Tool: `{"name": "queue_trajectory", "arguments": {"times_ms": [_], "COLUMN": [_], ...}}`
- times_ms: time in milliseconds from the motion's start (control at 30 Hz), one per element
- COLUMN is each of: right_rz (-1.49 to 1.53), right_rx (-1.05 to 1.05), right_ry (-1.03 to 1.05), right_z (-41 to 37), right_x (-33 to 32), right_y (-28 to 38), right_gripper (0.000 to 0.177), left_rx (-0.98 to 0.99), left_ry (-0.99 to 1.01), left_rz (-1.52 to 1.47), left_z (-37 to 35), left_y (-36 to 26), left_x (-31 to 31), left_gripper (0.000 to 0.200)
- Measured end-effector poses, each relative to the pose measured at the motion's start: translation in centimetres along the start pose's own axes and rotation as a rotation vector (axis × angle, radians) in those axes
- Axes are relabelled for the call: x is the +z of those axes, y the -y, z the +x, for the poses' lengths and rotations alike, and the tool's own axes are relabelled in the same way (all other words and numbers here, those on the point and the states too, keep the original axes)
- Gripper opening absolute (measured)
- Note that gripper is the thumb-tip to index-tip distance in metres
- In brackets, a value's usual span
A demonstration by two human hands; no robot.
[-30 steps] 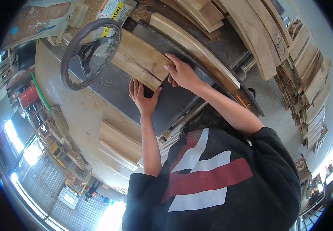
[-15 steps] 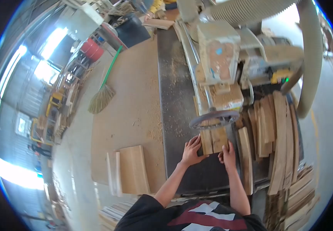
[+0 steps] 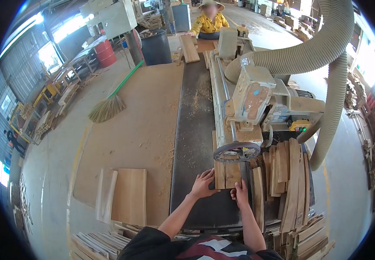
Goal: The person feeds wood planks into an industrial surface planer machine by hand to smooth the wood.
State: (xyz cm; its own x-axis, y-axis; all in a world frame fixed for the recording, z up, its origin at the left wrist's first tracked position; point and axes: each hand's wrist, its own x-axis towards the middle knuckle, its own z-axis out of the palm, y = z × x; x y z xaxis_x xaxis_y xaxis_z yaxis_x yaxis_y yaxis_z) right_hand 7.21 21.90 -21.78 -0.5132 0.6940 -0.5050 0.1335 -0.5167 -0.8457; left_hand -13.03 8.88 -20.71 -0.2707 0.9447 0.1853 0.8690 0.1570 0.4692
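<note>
Two wooden boards lie side by side on the dark machine bed, their far ends under the handwheel. My left hand presses against their left edge near the front, fingers spread, thumb at the near end. At the near right corner, my right hand has its thumb on the boards and its other fingers curled below. Beyond the handwheel stands the machine head, with a ribbed hose joined to it.
Wooden strips are stacked right of the bed. On the brown table at left lie a broom and wide boards. A co-worker in yellow is at the far end, near a board.
The view has tilted up, bringing the co-worker's upper body and more of the hall into sight. Both hands remain at the boards' near end.
</note>
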Motion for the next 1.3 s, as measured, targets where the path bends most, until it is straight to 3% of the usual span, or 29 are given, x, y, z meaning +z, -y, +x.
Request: {"name": "queue_trajectory", "arguments": {"times_ms": [1000,1200,1267,1300], "right_rz": [0.05,0.134,0.112,0.064], "right_rx": [-0.002,-0.022,-0.01,-0.027], "right_ry": [-0.046,0.068,0.037,0.042], "right_z": [1.6,1.1,0.0,0.4], "right_x": [0.0,-0.7,-0.6,-0.3], "right_y": [-0.9,-0.5,-1.3,-0.1], "right_gripper": [0.044,0.045,0.045,0.045], "left_rx": [-0.02,-0.022,0.007,-0.013], "left_ry": [-0.053,-0.055,-0.193,-0.149], "left_rz": [-0.008,0.008,-0.083,-0.102], "left_z": [-0.3,-1.5,-0.9,-0.9], "left_y": [0.1,-0.3,-0.2,-0.5], "left_x": [0.9,2.5,3.1,2.6], "left_gripper": [0.086,0.085,0.084,0.085]}}
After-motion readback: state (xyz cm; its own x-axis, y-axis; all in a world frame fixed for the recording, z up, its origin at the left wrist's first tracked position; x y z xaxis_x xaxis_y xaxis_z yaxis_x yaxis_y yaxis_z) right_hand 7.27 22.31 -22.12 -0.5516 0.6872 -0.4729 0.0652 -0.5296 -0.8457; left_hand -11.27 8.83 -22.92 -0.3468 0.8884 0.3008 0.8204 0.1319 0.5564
